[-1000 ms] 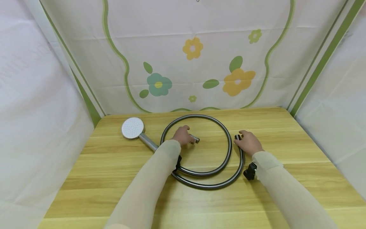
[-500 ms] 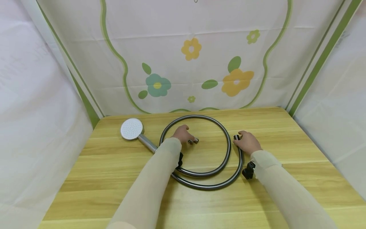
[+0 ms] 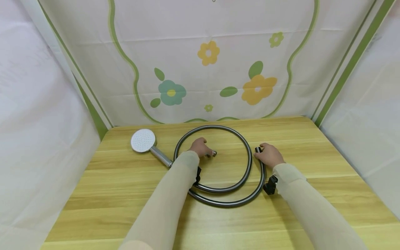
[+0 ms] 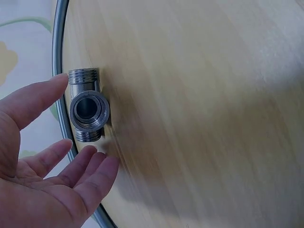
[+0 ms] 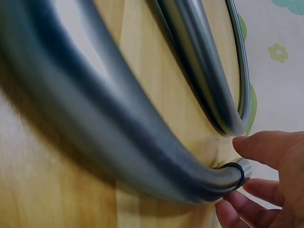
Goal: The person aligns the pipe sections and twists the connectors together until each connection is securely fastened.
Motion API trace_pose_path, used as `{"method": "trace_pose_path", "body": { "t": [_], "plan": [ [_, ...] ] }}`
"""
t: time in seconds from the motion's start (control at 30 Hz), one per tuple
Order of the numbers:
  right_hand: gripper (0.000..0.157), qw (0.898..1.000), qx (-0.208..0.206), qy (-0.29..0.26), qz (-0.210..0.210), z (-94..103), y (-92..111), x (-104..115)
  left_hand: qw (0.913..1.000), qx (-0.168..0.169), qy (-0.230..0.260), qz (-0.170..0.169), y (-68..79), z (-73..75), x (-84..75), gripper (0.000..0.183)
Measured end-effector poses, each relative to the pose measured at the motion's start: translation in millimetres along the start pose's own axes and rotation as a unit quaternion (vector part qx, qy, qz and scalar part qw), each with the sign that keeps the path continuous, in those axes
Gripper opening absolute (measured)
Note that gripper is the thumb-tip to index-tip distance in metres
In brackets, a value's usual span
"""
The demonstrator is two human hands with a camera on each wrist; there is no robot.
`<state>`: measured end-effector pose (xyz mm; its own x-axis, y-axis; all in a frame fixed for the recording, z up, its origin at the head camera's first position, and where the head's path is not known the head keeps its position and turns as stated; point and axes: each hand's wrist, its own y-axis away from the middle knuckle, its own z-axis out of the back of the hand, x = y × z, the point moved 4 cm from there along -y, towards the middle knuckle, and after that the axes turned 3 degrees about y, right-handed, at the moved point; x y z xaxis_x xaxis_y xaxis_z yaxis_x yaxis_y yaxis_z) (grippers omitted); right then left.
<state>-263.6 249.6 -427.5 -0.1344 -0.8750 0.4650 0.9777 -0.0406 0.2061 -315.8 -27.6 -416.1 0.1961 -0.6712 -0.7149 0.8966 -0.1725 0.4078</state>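
With left hand (image 3: 200, 147) in wide grip about metal fitting (image 4: 102, 111) inside hose (image 3: 222, 190) loop, and right hand (image 3: 271, 155) likewise about hose end (image 5: 242, 171) on right of desk (image 3: 115, 194): apparently at pick-up step. Probably calls next for closing each grip squarely.

Dark grey and glossy, the hose (image 3: 222, 190) lies on the bench (image 3: 225, 229) in one big round loop, a second stretch swinging wide along the near side! Round it curves on the right, and there's its free end, a silvery collar (image 5: 245, 167) with a black ring behind it, pointing toward the far side. Inside the loop, near its middle, sits the metal fitting (image 4: 90, 96), threaded at two opposite ends, a round mouth gaping between them.
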Motion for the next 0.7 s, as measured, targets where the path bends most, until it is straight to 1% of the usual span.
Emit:
{"method": "trace_pose_path", "body": {
  "t": [0.33,0.7],
  "plan": [
    [0.064,1.000,0.001,0.002,-0.005,-2.0,-4.2,-4.3,0.9999,0.002,-0.015,0.007,-3.3,-3.2,0.9,0.069],
    [0.062,1.000,-0.003,-0.015,-0.013,-2.7,-2.6,-2.0,0.9988,-0.012,-0.047,0.010,-9.9,-7.4,3.8,0.067]
  ]
}}
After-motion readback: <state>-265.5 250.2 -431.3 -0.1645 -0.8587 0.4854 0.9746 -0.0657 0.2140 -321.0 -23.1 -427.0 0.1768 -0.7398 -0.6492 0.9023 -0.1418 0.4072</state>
